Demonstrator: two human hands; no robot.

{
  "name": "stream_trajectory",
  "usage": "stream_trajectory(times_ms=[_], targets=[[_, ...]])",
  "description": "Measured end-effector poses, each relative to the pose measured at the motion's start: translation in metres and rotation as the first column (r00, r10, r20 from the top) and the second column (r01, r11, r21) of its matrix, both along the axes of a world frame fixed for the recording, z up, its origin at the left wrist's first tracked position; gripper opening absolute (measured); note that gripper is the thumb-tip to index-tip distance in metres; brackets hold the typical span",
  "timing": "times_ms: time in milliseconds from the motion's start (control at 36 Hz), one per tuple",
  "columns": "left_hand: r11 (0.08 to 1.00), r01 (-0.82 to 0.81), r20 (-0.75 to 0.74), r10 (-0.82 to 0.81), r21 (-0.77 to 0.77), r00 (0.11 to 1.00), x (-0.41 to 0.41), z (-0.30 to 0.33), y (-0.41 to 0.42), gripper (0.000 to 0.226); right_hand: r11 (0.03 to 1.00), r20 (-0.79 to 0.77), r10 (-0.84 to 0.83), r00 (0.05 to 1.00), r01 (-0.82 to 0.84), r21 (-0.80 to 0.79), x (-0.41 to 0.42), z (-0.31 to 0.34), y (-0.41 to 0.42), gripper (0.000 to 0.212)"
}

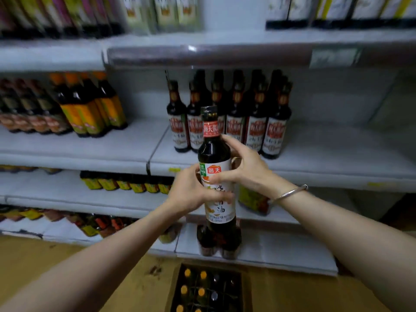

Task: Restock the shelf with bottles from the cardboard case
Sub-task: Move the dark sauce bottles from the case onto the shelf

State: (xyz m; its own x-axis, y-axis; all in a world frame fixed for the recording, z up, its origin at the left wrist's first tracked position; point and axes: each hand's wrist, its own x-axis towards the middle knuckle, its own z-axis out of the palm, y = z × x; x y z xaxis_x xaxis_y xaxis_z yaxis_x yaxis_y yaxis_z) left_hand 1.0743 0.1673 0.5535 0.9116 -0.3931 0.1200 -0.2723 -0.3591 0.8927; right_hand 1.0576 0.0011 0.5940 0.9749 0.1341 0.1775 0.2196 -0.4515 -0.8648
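1. Both hands on the bottle (216, 167), upright in front of the shelf (315, 167), above the case (209, 289).
2. Left hand (191, 192) wraps the label; right hand (243, 167) curls round the shoulder.
3. I'd say heavy, slick and breakable; grip the body, not the neck.

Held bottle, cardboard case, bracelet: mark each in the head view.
held bottle (213, 152), head view, on the dark shoulder above the label.
cardboard case (249, 291), head view, on the right wall of the open box.
bracelet (290, 192), head view, on the metal band at the right wrist.
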Motion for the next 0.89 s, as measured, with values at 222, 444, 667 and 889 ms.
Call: stream_trajectory(times_ms=[222,444,667,889], targets=[[1.000,-0.008,0.231,0.014,-0.030,0.973,-0.003,0.135,-0.009,0.045,0.996,0.163,0.074,0.984,-0.080,0.029,-0.003,0.133,-0.013,0.083],[0.999,-0.006,0.343,0.019,-0.038,0.939,-0.002,0.253,-0.037,0.044,0.996,0.314,0.071,0.947,-0.086,0.032,-0.005,0.245,-0.040,0.075],[0.991,0.029,0.382,0.022,-0.127,0.924,0.010,0.325,-0.093,0.038,0.996,0.378,0.030,0.925,-0.059,0.064,0.002,0.316,-0.088,0.076],[0.982,-0.006,0.353,0.073,-0.188,0.933,0.050,0.355,-0.146,0.066,0.994,0.406,-0.104,0.908,0.082,0.070,0.033,0.344,-0.135,0.079]])
